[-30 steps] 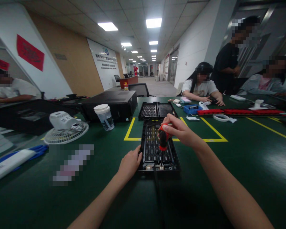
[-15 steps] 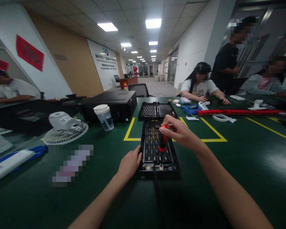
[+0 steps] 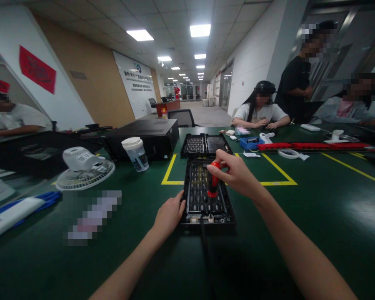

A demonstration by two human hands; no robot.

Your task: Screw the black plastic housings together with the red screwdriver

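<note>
A black case (image 3: 230, 216) with a patterned inner panel lies on the green table in front of me. My right hand (image 3: 233, 168) grips the top of a red and black screwdriver (image 3: 213, 183), which stands nearly upright over the case, its shaft pointing at the near end. My left hand (image 3: 170, 211) rests against the case's left edge, fingers together along the side wall. A black cable (image 3: 205, 241) runs from the near end towards me. Beyond it sits an open black box (image 3: 218, 145) with two halves.
A lidded plastic cup (image 3: 136, 154), a white fan (image 3: 84, 168) and a black computer case (image 3: 143, 135) stand at the left. Back right are a blue tray (image 3: 250, 143), red strips (image 3: 306, 146) and white tape (image 3: 289, 154). People sit or stand across the table.
The screwdriver's handle leans slightly more to the right at its top. My left hand stays on the case's edge. Across the table, the seated person's hands have drawn together.
</note>
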